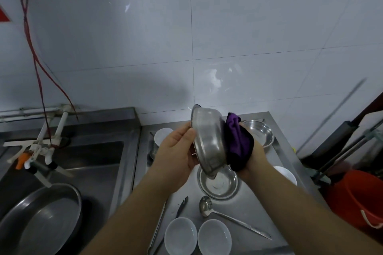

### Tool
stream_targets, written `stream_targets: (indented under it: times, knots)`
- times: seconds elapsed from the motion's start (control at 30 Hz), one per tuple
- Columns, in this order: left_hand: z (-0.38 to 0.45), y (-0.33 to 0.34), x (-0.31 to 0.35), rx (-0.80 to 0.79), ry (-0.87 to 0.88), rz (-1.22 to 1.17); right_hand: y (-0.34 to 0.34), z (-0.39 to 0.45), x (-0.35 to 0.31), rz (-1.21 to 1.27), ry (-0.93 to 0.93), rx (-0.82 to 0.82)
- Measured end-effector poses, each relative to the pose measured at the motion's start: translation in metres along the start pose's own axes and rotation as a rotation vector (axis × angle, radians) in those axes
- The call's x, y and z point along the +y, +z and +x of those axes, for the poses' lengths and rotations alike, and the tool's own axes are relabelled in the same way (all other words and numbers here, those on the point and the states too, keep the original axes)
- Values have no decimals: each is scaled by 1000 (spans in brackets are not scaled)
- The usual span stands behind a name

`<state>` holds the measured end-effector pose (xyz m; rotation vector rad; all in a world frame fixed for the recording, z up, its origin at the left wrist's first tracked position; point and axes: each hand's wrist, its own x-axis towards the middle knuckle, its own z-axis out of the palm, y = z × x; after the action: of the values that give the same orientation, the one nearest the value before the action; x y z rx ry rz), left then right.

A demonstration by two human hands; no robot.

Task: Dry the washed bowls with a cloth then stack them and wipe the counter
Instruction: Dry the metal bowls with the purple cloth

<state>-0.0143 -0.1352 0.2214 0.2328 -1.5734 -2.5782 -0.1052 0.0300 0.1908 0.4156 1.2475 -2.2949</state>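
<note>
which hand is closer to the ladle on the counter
Right. The right hand, wrapped in the purple cloth, is above the ladle; the left hand is farther off to its left.

At centre you hold a brushed stainless-steel bowl (209, 143), its sheen dull, against a soft, matt purple cloth (238, 143). At six o'clock, two smooth, glossy white bowls (198, 236). The steel counter (275, 157) looks satin, faintly streaked. At four o'clock, a glossy orange plastic bucket (356, 198). At twelve o'clock, glazed white wall tiles (248, 27) reflect light.
</note>
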Motion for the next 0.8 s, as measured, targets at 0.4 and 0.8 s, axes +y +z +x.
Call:
stream_targets:
  times: [0.4, 0.8]
  knots:
    - [-2, 31, -20, 168, 192, 385, 30, -36, 27, -56, 8, 56]
    - [-22, 37, -39, -20, 155, 446, 29, -33, -14, -220, -340, -30]
